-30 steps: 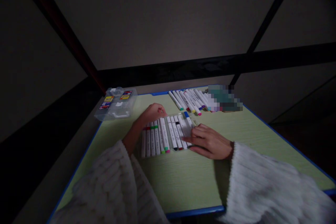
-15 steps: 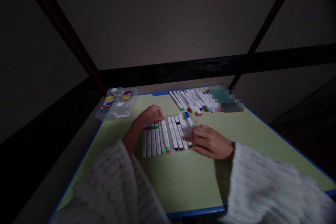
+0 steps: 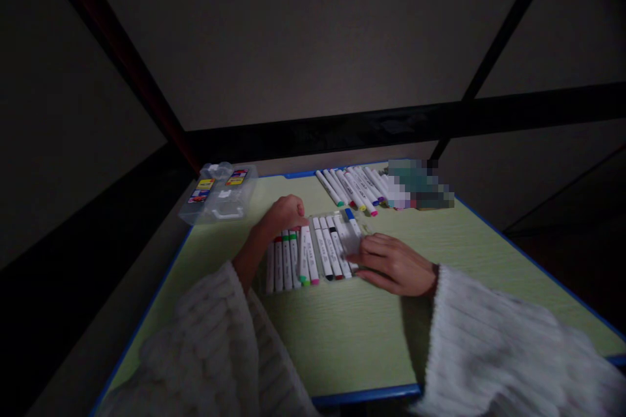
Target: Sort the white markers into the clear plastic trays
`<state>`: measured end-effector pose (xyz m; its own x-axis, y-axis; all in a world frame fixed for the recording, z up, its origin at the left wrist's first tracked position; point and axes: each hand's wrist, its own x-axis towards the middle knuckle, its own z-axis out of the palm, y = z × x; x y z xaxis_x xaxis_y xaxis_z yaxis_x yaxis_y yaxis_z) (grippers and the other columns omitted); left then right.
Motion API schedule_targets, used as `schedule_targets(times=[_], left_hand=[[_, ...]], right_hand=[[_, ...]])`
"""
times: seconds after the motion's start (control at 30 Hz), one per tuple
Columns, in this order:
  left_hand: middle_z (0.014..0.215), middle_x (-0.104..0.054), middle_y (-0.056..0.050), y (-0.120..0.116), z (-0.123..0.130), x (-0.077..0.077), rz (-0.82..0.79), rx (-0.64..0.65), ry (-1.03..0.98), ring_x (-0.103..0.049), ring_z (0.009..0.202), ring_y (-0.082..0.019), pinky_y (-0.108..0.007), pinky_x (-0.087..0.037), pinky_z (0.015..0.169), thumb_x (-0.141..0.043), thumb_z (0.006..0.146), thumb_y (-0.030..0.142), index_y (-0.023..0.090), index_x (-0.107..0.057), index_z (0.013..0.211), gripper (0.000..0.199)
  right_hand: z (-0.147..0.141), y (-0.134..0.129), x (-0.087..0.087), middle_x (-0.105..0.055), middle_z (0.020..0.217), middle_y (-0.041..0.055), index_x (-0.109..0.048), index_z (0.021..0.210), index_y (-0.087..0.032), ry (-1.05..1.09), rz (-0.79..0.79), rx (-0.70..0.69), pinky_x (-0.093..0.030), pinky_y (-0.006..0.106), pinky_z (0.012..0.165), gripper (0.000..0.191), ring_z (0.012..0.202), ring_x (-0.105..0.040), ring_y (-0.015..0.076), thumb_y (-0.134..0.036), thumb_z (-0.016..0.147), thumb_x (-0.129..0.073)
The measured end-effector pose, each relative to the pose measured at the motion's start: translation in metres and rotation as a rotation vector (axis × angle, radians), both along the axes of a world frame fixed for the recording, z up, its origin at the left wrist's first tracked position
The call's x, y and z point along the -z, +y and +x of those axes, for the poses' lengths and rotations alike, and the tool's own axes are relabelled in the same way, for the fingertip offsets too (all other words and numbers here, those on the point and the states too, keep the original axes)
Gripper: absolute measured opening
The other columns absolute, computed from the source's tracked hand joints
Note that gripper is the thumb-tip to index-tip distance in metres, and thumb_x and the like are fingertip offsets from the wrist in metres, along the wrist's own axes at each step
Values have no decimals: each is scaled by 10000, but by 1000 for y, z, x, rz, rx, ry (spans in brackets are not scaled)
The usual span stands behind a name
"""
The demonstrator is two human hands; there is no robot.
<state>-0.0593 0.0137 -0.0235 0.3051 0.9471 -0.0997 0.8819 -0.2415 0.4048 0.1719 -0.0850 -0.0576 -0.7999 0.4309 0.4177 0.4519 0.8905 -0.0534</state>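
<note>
My left hand [image 3: 287,212] is closed in a pinch at the upper end of a white marker with a green tip [image 3: 304,255]. That marker lies over the right end of the left row of white markers [image 3: 278,267], which sit side by side in a clear tray. Beside it is a second clear plastic tray [image 3: 313,241] with several white markers [image 3: 326,244], one blue-ended. My right hand [image 3: 394,264] has its fingers curled at this tray's right edge, the index finger and thumb over its lower right corner. The fingers partly hide the markers there.
A transparent plastic case [image 3: 222,195] with colourful labels lies at the table's far left. Several loose markers [image 3: 352,187] with coloured tips lie along the back. To their right is a pixelated greenish item [image 3: 415,182]. The pale green table [image 3: 352,339] has a blue rim.
The green-tipped marker at my left hand has come up slightly over its neighbours and shifted a little left. My right hand stays almost where it was.
</note>
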Motion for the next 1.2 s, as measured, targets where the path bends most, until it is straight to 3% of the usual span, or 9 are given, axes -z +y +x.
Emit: schedule_targets(times=[0.47, 0.67, 0.77, 0.97, 1.2], left_hand=[[600, -582, -12, -4, 1, 2, 85, 8, 66, -550, 633, -139, -219, -386, 560, -572, 568, 155, 171, -577, 595, 32], [610, -599, -11, -4, 2, -1, 41, 10, 83, -544, 613, -130, -212, -385, 550, -556, 571, 166, 167, -598, 606, 55], [586, -599, -7, -4, 4, -4, 13, 4, 70, -535, 566, -121, -208, -379, 520, -550, 568, 158, 160, -608, 598, 65], [498, -569, 14, -2, 4, -2, -58, 15, -34, -517, 480, -91, -169, -355, 442, -531, 572, 119, 141, -613, 585, 86], [521, -556, 20, 0, 8, 1, -163, -41, -241, -513, 439, -73, -143, -384, 403, -516, 604, 103, 117, -606, 638, 97]], right_hand=[[0, 0, 0, -520, 736, 51, -591, 1009, -143, -8, -2, 13, -376, 303, 655, 318, 724, -475, 164, -310, 909, -340], [1, 0, -2, -536, 723, 54, -598, 945, -139, 11, 33, 33, -350, 290, 642, 283, 696, -470, 160, -291, 900, -364], [2, 1, -2, -532, 695, 56, -593, 805, -139, 35, 50, 136, -334, 295, 628, 278, 671, -460, 163, -273, 888, -364], [1, 3, -1, -506, 701, 45, -520, 682, -158, 87, -61, 538, -336, 286, 609, 231, 622, -468, 155, -303, 826, -411], [-7, 2, -1, -506, 736, 32, -500, 682, -166, 40, -184, 621, -350, 271, 615, 171, 634, -494, 145, -280, 801, -452]])
